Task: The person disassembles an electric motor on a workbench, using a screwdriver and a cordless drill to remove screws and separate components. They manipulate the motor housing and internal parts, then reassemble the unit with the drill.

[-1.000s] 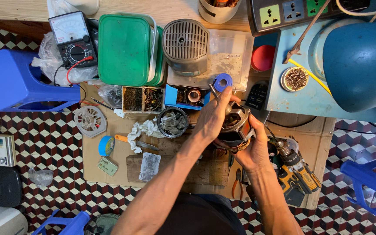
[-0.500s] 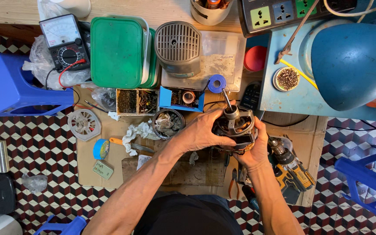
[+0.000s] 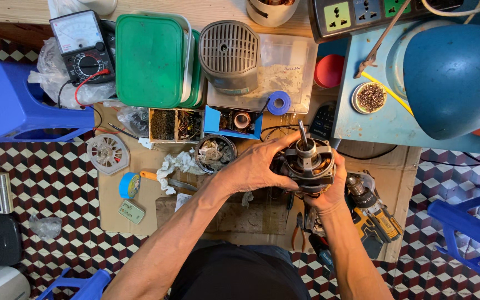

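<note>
Both hands on the motor (image 3: 307, 165), mid-counter, just right of the tin of rags (image 3: 214, 153). Left hand (image 3: 255, 166) now wraps its left side, fingers closed round the housing; a sec ago it was reaching over the top. Right hand (image 3: 329, 194) cups it from underneath, gripping. Shaft points up and far. Motor looks steadier, square to me. Drill (image 3: 374, 214) lies near-right, untouched.
</note>
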A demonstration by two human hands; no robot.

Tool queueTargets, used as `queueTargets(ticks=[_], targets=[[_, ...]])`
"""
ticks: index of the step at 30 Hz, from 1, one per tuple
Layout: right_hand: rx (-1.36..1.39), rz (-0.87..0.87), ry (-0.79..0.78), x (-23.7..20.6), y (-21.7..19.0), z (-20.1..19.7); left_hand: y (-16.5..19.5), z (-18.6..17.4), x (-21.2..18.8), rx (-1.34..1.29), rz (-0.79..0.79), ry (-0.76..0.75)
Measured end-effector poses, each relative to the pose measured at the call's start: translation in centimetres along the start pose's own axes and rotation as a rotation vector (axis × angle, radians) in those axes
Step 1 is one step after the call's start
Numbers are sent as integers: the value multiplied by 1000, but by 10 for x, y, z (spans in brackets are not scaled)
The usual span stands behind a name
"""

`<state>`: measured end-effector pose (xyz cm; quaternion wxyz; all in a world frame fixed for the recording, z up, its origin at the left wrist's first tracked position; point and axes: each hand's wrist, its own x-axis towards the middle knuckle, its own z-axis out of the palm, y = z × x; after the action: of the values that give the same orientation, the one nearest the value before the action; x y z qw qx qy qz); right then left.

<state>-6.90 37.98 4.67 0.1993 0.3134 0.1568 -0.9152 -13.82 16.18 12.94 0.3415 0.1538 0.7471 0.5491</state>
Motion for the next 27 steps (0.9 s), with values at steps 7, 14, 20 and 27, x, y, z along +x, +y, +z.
queueTargets(ticks=[7, 14, 20, 27], targets=[[1, -17, 48, 4, 1, -13, -6, 7, -1, 26, 30, 21], [-1, -17, -37, 7, -1, -23, -6, 11, -1, 11, -27, 39], [11, -24, -33, 9, -4, -27, -4, 15, -6, 4, -36, 102], [-13, -9, -39, 8, -5, -28, -11, 19, -10, -18, 27, 128]])
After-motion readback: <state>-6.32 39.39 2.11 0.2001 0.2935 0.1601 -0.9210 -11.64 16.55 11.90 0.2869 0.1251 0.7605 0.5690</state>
